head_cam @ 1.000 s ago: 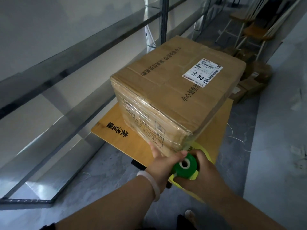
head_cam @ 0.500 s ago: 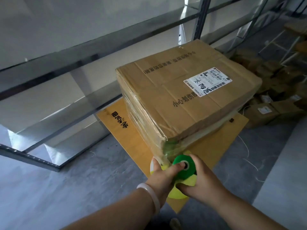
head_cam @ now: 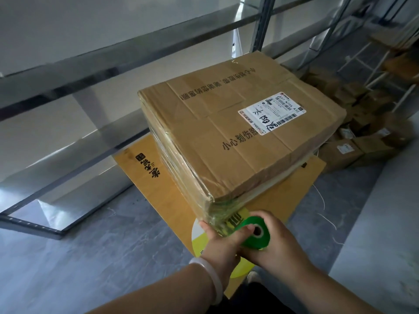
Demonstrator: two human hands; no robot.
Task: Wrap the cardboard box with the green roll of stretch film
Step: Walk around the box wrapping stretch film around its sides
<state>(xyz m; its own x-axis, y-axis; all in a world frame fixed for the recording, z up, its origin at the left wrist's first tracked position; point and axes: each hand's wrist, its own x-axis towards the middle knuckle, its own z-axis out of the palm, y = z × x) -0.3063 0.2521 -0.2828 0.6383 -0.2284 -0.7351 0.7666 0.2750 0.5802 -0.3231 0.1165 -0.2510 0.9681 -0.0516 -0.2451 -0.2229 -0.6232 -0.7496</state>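
Change since earlier frame: the green roll (head_cam: 255, 232) is now carried past the near corner of the cardboard box (head_cam: 238, 141), to the right-hand side of it; before, it was held at the corner itself.
Right hand (head_cam: 275, 240): closed around the roll from beyond and beneath, core end turned toward the camera, probably so that film can be paid off as the roll is led round.
Left hand (head_cam: 223, 239): fingertips are pressed on the box's bottom corner while the thumb is laid on the roll's face; the corner film is judged to be pinned this way against slipping.
Film: glossy, green-tinged layers are seen just ahead of both hands, on the corner and the left side face; the top is bare.
Box: closed, contents hidden; a white shipping label (head_cam: 272, 113) is stuck well beyond the hands.
Surface: an orange board (head_cam: 145, 175) on which the box is set.
Other containers: small cartons (head_cam: 353, 150) lie closed on the floor, far right of the hands.
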